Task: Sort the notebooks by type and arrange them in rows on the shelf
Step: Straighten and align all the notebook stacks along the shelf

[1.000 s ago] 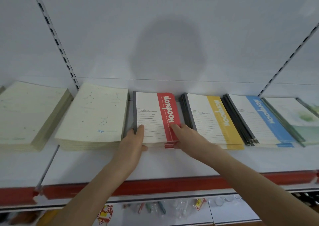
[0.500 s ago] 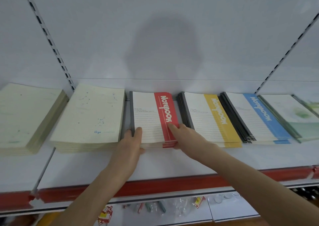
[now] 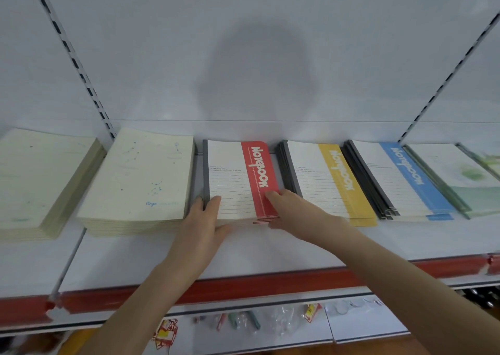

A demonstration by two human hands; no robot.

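A stack of red-banded notebooks (image 3: 230, 181) lies in the middle of the white shelf (image 3: 270, 249). My left hand (image 3: 201, 224) grips its near left corner, fingers on the top cover and thumb along the front edge. My right hand (image 3: 292, 211) pinches the near right corner, fingertips on the red band and thumb at the front edge. To the right lie a yellow-banded stack (image 3: 332, 181), a blue-banded stack (image 3: 400, 178) and green-tinted notebooks (image 3: 465, 176). To the left sit two cream constellation stacks (image 3: 140, 181) (image 3: 40, 178).
The shelf has a red front strip (image 3: 243, 287) and a white back panel with slotted uprights (image 3: 81, 73). A lower shelf (image 3: 351, 325) holds small packaged items and pens. Bare shelf surface lies in front of the stacks.
Both hands stay on the near corners of the red stack. The view has shifted slightly; the stack shows no clear movement.
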